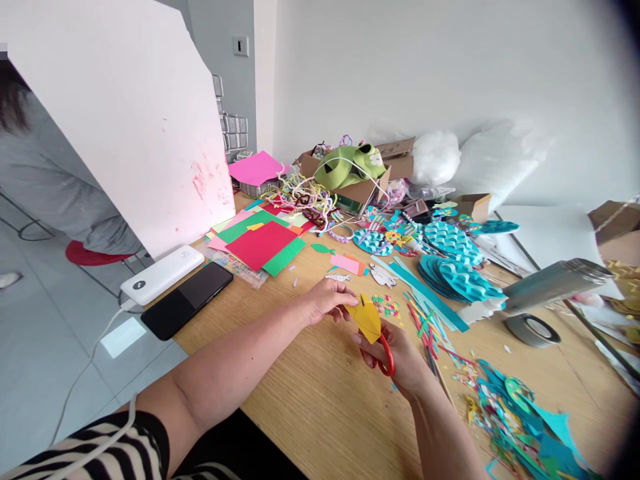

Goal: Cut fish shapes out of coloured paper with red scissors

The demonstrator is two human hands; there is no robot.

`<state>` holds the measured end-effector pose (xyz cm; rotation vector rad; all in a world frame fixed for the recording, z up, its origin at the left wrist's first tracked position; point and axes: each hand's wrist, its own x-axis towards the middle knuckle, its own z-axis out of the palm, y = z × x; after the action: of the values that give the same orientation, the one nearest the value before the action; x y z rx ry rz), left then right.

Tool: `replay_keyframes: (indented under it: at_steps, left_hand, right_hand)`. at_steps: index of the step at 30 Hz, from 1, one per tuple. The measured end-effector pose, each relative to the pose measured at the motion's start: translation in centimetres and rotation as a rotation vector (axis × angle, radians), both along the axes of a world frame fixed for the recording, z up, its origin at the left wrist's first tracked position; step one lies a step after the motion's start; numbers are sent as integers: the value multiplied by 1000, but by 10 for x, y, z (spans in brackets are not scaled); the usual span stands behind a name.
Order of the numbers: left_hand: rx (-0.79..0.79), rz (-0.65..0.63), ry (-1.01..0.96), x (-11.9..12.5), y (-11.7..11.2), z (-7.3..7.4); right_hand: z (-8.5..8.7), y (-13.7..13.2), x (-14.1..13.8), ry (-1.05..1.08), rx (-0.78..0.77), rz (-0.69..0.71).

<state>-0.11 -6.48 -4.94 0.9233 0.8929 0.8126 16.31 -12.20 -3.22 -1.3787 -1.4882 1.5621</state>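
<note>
My left hand pinches the upper left edge of a small piece of yellow paper. A dark drawn line curves across the paper. Red-handled scissors are in my right hand, whose fingers wrap the handles; the paper hides their blades. Just beyond my hands lie a white fish-shaped cutout, a smaller white cutout and a pile of tiny coloured paper bits. A green fish-shaped cutout and a pink paper piece lie farther back.
Coloured paper sheets, a black phone and a white power bank are on the left. To the right are turquoise wavy discs, a metal bottle, grey tape and paper scraps. A person sits behind the white board.
</note>
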Motion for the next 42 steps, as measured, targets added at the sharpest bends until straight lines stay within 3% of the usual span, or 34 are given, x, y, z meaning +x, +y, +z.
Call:
replay_keyframes:
  at_steps: [21, 42]
  left_hand:
    - [-2, 4, 3, -1, 2, -2]
    - [-3, 0, 15, 0, 1, -3]
  right_hand:
    - [5, -1, -2, 16, -35, -13]
    - [-4, 2, 3, -23, 2, 28]
